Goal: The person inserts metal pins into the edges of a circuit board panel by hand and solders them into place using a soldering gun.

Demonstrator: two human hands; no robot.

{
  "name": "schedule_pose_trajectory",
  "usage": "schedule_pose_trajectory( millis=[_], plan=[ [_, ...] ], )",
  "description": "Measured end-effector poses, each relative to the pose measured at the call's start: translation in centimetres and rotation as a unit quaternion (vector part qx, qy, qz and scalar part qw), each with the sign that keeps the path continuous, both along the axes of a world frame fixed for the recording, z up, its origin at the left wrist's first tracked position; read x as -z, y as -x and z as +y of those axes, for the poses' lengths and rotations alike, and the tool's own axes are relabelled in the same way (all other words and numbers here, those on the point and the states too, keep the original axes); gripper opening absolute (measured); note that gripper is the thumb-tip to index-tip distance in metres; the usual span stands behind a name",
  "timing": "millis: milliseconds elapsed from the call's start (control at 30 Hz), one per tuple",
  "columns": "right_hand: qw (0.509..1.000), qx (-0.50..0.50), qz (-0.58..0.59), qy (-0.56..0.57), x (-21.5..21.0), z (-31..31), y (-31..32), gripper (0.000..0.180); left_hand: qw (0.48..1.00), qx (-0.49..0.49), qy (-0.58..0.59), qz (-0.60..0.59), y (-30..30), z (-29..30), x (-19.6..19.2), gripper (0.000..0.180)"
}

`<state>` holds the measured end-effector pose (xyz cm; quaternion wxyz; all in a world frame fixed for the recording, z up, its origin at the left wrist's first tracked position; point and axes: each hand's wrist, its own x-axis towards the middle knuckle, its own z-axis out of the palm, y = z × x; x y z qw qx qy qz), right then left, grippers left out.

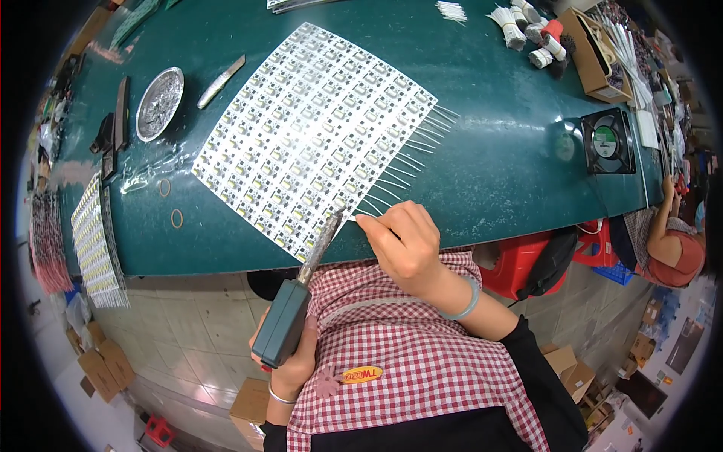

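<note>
1. On the green table (pixel 497 173), saw the white LED panel (pixel 301 128) lying flat, with its near corner just beside the front edge.
2. Gripped the soldering iron (pixel 282 320) in the left hand (pixel 303 354), fingers curled around the handle and partly hidden behind it.
3. Pinched a thin wire (pixel 353 218) between thumb and forefinger of the right hand (pixel 407 241), most of its length lost from sight.
4. Could not tell contact from a slight gap between iron tip and panel.
5. Found pale sheets (pixel 297 5) cut off at the top, and a stack of panels (pixel 96 237) jutting past the front edge at left.
6. Had open tabletop from the row of white leads (pixel 410 160) across to the black fan (pixel 608 141), but tighter room at left, beside a metal bowl (pixel 160 104).
</note>
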<state>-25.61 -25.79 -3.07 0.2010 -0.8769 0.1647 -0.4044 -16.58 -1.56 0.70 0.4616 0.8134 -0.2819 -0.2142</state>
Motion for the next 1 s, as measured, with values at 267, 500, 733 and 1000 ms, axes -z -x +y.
schedule_pose_trajectory(
  millis=[267,500,733,1000],
  plan=[
    [0.999,-0.018,0.03,-0.012,0.4,0.2,0.1,0.024,1.0,-0.011,0.001,-0.022,0.0,-0.7,-0.3,0.033],
    [0.999,-0.009,0.027,-0.026,0.1,0.2,-0.1,0.024,0.998,0.007,0.006,-0.06,-0.3,-2.3,-1.3,0.02],
    [0.999,-0.006,0.03,-0.028,0.0,0.2,-0.1,0.023,0.997,0.018,-0.012,-0.069,-0.3,-2.3,-1.3,0.018],
    [0.999,0.001,0.032,-0.031,0.0,0.3,-0.2,0.022,0.998,0.014,-0.014,-0.053,-0.2,-1.7,-1.0,0.022]
  ],
)
